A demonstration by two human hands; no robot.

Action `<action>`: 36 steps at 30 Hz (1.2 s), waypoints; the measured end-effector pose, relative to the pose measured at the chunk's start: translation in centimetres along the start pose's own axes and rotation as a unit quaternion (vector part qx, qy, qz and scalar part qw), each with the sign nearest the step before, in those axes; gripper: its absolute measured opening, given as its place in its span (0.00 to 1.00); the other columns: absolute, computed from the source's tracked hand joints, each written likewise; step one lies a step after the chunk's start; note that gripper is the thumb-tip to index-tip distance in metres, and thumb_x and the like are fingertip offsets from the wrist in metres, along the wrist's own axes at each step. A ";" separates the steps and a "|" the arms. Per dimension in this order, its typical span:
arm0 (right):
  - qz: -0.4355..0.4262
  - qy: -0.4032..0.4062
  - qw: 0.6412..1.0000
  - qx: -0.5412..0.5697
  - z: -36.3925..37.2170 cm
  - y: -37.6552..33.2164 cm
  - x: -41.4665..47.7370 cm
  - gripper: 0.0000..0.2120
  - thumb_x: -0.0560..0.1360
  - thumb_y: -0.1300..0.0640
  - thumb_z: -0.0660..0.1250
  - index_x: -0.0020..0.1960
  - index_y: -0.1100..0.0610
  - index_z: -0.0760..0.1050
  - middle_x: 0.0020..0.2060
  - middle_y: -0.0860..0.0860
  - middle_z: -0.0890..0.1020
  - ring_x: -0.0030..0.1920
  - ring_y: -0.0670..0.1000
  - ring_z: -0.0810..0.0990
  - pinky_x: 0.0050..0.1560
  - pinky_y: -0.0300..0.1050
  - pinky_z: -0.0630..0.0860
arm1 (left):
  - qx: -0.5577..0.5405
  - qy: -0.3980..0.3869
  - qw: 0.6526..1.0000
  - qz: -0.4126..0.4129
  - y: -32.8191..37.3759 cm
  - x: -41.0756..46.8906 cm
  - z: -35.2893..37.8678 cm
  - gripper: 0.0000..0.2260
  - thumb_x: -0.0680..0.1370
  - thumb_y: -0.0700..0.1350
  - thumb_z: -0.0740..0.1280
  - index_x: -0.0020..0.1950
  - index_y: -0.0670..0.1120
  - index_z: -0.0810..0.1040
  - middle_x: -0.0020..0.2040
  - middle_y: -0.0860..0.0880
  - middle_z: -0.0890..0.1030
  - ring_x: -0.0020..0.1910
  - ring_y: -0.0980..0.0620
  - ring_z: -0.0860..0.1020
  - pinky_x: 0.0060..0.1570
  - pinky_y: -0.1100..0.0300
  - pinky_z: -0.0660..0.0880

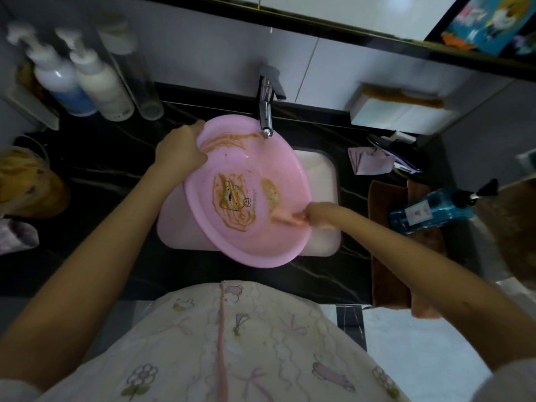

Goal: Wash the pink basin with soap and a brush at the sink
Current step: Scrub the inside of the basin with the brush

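stage: scrubbing, judged early | pink basin (278,242) held tilted over sink (322,181), far rim gripped by left hand (179,149) fingers | brush (285,219), blurred, apparently clenched in right hand (320,214) fingers | brown smears (232,204) remaining between both hands' fingers; rinse outstanding

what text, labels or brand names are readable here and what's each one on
Nothing reads clearly.
Round pink plastic basin: a curved line of small print beside the cartoon figure, too small to read.
Blue transparent pump bottle: white label, blurred.
White pump bottle: grey print near its base, blurred.
Colourful picture at top right: no letters legible.
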State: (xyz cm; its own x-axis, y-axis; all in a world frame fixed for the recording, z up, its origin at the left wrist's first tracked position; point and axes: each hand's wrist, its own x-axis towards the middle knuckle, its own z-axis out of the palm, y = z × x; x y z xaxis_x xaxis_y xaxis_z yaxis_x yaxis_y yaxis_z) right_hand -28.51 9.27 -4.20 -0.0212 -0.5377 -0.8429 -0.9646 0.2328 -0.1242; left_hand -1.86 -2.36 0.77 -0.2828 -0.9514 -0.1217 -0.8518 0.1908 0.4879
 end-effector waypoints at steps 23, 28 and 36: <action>-0.072 0.240 0.967 0.036 9.3 4.1 -2.2 0.24 0.83 0.54 0.50 0.77 0.44 0.49 0.51 0.58 0.77 0.40 0.53 0.78 0.42 0.41 0.77 | 0.002 0.000 1.000 -0.002 0.3 0.0 0.2 0.20 0.70 0.37 0.66 0.61 0.46 0.72 0.51 0.42 0.79 0.48 0.41 0.78 0.45 0.48 0.77; -0.045 0.223 0.973 0.041 8.7 5.7 -2.7 0.24 0.82 0.57 0.51 0.76 0.43 0.52 0.38 0.54 0.74 0.28 0.47 0.69 0.29 0.38 0.69 | -0.008 -0.003 1.000 -0.007 0.3 0.2 0.2 0.21 0.70 0.37 0.67 0.63 0.46 0.72 0.51 0.42 0.79 0.48 0.41 0.78 0.43 0.51 0.75; -0.024 0.212 0.975 -0.063 7.8 6.0 -1.2 0.29 0.82 0.58 0.55 0.76 0.41 0.46 0.49 0.57 0.78 0.42 0.55 0.80 0.45 0.49 0.80 | -0.006 0.003 1.000 -0.006 0.6 0.1 0.0 0.21 0.69 0.35 0.67 0.62 0.45 0.73 0.53 0.40 0.79 0.50 0.38 0.77 0.44 0.49 0.73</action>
State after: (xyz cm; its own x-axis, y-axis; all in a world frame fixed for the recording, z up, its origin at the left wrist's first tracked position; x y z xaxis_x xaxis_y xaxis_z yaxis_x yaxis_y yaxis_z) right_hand -32.24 17.68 -8.03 -0.0564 -0.8384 -0.5421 -0.9913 0.1119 -0.0698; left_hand -2.45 -2.32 1.04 -0.2698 -0.9552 -0.1218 -0.8499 0.1768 0.4964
